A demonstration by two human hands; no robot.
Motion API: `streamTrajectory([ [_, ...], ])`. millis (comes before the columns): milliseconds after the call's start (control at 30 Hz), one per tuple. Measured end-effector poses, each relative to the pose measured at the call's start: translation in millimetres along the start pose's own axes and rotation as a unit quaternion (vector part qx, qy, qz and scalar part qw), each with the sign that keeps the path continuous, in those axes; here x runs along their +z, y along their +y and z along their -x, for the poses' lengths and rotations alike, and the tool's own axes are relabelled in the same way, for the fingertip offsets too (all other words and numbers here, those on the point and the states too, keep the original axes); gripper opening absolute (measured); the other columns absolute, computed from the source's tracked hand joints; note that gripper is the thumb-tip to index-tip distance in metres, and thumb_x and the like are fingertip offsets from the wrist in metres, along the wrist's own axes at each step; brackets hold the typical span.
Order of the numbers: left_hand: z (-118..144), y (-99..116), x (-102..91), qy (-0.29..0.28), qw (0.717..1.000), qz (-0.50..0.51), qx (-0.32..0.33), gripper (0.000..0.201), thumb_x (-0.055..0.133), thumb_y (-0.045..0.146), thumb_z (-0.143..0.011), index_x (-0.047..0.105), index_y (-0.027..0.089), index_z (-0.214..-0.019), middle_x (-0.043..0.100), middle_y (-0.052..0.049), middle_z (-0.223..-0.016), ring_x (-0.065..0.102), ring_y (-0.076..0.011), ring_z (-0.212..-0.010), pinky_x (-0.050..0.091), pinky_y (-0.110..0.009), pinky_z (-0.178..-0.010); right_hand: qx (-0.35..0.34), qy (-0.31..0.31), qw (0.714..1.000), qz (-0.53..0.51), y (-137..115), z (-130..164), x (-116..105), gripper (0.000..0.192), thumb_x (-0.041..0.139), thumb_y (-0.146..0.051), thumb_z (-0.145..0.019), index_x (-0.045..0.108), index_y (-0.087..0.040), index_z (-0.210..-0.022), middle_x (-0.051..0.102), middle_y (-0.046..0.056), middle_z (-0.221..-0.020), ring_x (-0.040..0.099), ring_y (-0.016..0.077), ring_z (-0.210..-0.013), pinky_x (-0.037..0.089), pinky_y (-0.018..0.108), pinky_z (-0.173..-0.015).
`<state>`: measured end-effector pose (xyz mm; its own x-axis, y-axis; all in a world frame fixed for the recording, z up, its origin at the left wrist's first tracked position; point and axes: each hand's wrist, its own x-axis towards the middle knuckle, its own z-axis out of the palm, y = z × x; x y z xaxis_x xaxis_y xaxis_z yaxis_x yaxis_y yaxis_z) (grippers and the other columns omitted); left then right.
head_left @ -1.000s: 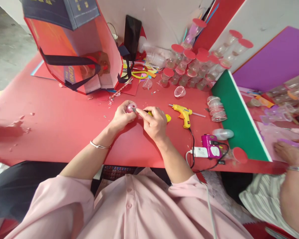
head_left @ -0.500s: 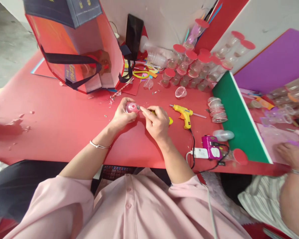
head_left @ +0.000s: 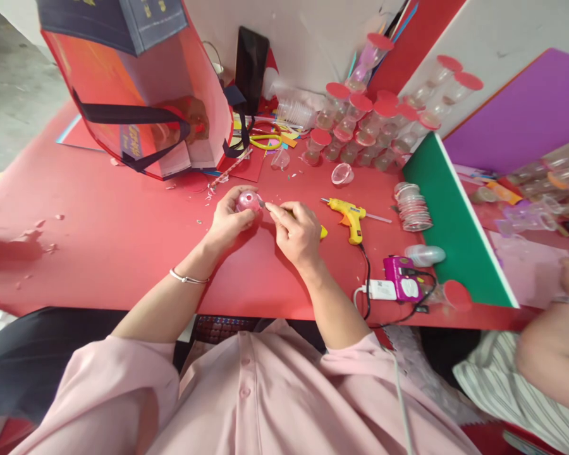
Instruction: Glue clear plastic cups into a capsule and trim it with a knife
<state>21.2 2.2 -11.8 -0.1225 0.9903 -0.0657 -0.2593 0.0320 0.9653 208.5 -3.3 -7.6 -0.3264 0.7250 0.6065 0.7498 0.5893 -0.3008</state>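
Left hand (head_left: 230,221) cupped and closed around a small pink cup (head_left: 248,201), held just above the red table (head_left: 123,234). Right hand (head_left: 296,234) closed on yellow-handled scissors (head_left: 320,231), blade tip touching the cup's right side. Glue gun (head_left: 351,216) lies just right of the scissors, its cord running to the near table edge. Left of the cup: bare tabletop, with a red bag (head_left: 137,95) behind. Capped jars (head_left: 360,126) cluster behind the glue gun.

Glossy pink plastic cup (head_left: 248,201), matt red tabletop (head_left: 123,234) — smooth, glossy yellow plastic glue gun (head_left: 351,216)
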Motion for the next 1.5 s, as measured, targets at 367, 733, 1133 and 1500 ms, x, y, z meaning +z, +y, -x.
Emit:
streamTrajectory([
  [367, 2, -2, -1.5, -0.052, 0.998, -0.004, -0.035, 0.053, 0.074, 0.011, -0.061, 0.069, 0.024, -0.112, 0.055, 0.007, -0.064, 0.04, -0.0054, -0.043, 0.027, -0.02, -0.04, 0.066, -0.022, 0.995, -0.075, -4, -2, -6, 0.035, 0.046, -0.036, -0.115, 0.077, -0.025, -0.127, 0.085, 0.005, -0.111, 0.08, 0.0179, -0.097, 0.058, 0.027, -0.087],
  [733, 4, -3, -6.9, -0.107, 0.994, -0.027, -0.007, 0.054, 0.067, 0.009, -0.062, 0.069, 0.023, -0.115, 0.065, 0.004, -0.079, 0.043, -0.0046, -0.051, 0.035, -0.019, -0.047, 0.117, -0.076, 0.984, -0.115, -4, -4, -10, 0.034, 0.046, -0.039, -0.113, 0.077, -0.027, -0.116, 0.086, 0.002, -0.102, 0.078, 0.0186, -0.085, 0.053, 0.028, -0.075],
  [1133, 5, -2, -4.2, -0.114, 0.991, -0.061, 0.016, 0.048, 0.07, 0.012, -0.064, 0.069, 0.02, -0.112, 0.072, -0.001, -0.093, 0.06, -0.0104, -0.071, 0.048, -0.021, -0.062, 0.13, -0.059, 0.984, -0.104, -2, -3, -7, 0.036, 0.044, -0.044, -0.113, 0.075, -0.026, -0.115, 0.085, 0.004, -0.103, 0.078, 0.0201, -0.087, 0.052, 0.029, -0.077],
  [1500, 6, 0, -0.4, -0.08, 0.983, -0.155, 0.059, 0.046, 0.069, 0.011, -0.066, 0.071, 0.019, -0.112, 0.076, -0.004, -0.102, 0.068, -0.0164, -0.089, 0.056, -0.027, -0.079, 0.146, -0.052, 0.982, -0.106, -2, -3, -8, 0.037, 0.042, -0.045, -0.113, 0.074, -0.026, -0.115, 0.085, 0.004, -0.102, 0.078, 0.0196, -0.089, 0.053, 0.028, -0.082],
])
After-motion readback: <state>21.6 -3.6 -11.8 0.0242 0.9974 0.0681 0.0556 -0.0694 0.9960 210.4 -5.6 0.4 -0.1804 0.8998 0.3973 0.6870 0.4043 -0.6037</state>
